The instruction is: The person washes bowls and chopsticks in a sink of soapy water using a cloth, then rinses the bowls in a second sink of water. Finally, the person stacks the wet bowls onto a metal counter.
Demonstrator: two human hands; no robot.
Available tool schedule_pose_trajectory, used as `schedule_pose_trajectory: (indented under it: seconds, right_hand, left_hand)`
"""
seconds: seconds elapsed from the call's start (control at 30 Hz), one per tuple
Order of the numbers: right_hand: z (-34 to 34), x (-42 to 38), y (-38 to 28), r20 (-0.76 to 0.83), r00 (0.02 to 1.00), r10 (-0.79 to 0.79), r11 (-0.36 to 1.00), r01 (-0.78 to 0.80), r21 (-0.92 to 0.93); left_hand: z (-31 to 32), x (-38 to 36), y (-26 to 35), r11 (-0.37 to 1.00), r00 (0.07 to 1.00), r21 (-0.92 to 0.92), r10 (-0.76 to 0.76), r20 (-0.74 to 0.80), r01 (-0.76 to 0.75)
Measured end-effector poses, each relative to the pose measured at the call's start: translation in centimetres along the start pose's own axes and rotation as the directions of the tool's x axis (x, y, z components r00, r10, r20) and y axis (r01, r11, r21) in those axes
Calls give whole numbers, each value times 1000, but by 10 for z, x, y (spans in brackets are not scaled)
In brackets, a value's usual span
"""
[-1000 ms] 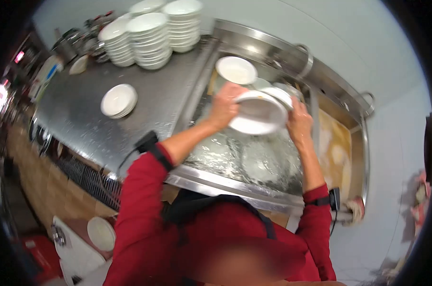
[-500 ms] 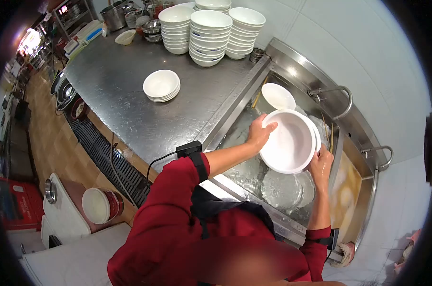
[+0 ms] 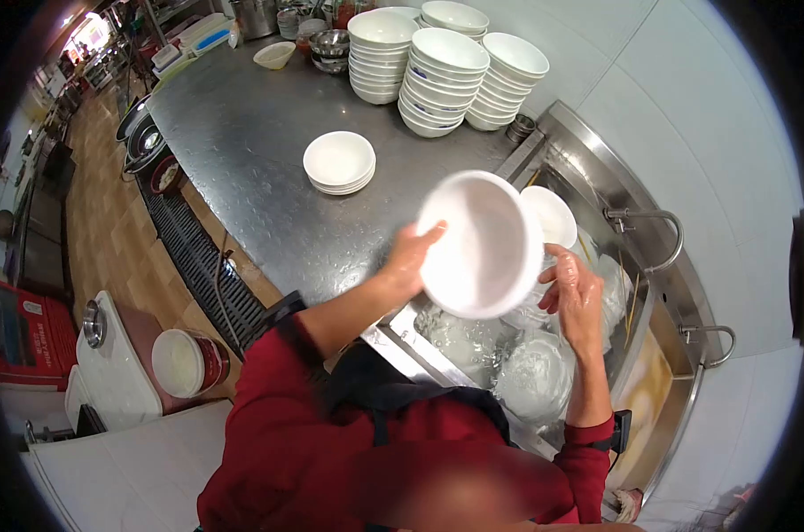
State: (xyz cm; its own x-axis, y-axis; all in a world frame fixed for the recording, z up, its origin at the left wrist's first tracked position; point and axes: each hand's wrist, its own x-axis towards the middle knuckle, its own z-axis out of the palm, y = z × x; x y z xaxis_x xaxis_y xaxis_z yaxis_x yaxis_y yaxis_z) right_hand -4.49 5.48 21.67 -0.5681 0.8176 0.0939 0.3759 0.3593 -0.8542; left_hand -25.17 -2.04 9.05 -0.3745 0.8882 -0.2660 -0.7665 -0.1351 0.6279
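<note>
My left hand (image 3: pixel 408 261) is closed on the rim of a large white bowl (image 3: pixel 483 248), its thumb inside. The bowl is tilted, its inside facing me, over the sink's left edge and blurred by motion. My right hand (image 3: pixel 577 297) is just right of the bowl, fingers bent and apart, with nothing visible in it. Below it, a sink basin (image 3: pixel 637 310) of water holds clear-looking submerged dishes (image 3: pixel 535 377). A smaller white bowl (image 3: pixel 550 215) stands in the basin behind the held bowl.
A short stack of white bowls (image 3: pixel 340 160) sits on the steel counter (image 3: pixel 242 168). Tall bowl stacks (image 3: pixel 442 84) stand along the wall. Two curved taps (image 3: pixel 659 239) reach over the sink. Thin sticks (image 3: pixel 632 306) lie at the basin's right side.
The large bowl has moved left toward the counter with my left hand. My right hand has let go of the bowl's right side. The view has shifted slightly.
</note>
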Motion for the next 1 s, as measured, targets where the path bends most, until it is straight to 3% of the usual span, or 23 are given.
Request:
schedule_pose_trajectory:
  seconds: [0.07, 0.13, 0.17, 0.27, 0.33, 0.4, 0.5, 0.57, 0.7, 0.77, 0.8, 0.87, 0.93, 1.0]
  right_hand:
    - [8, 9, 7, 29, 999, 25, 1000, -25, -10]
    - [11, 16, 31, 119, 990, 71, 990, -55, -130]
    - [10, 17, 45, 146, 981, 124, 980, -98, -174]
    - [13, 11, 83, 140, 952, 271, 954, -247, -167]
    - [17, 5, 103, 104, 937, 334, 937, -318, -147]
    - [23, -3, 118, 90, 880, 466, 883, -456, -114]
    - [34, -14, 131, 89, 847, 524, 851, -521, -64]
    - [41, -18, 130, 102, 837, 537, 843, -536, -41]
    - [42, -19, 129, 86, 791, 606, 795, -599, -96]
    - [38, -18, 138, 46, 811, 584, 811, -579, -88]
    - [34, -19, 148, -18, 831, 556, 823, -554, -127]
    - [22, -6, 156, -177, 856, 485, 842, -512, -168]
    - [7, 17, 164, -344, 869, 355, 867, -444, -227]
    - [-7, 45, 175, -436, 869, 236, 826, -415, -381]
  left_hand:
    - [-27, 3, 40, 994, 982, 5, 110, -153, -110]
    - [-75, 23, 88, 938, 891, 102, 347, -293, -332]
    - [-96, 31, 118, 918, 843, 156, 397, -363, -365]
    - [-174, 70, 197, 764, 651, 296, 644, -401, -573]
    - [-232, 107, 239, 748, 545, 355, 656, -522, -560]
    - [-262, 134, 265, 852, 547, 291, 506, -667, -435]
    - [-285, 171, 272, 902, 541, 245, 413, -733, -356]
    - [-294, 193, 270, 931, 458, 211, 333, -824, -298]
    - [-333, 220, 265, 930, 618, 279, 367, -695, -238]
    - [-358, 236, 263, 926, 657, 300, 375, -655, -230]
    - [-359, 231, 260, 916, 733, 340, 381, -563, -214]
    - [-337, 218, 261, 931, 753, 347, 307, -582, -111]
    - [-284, 189, 242, 961, 617, 275, 224, -755, -12]
    - [-272, 154, 228, 914, 828, 365, 64, -557, 175]
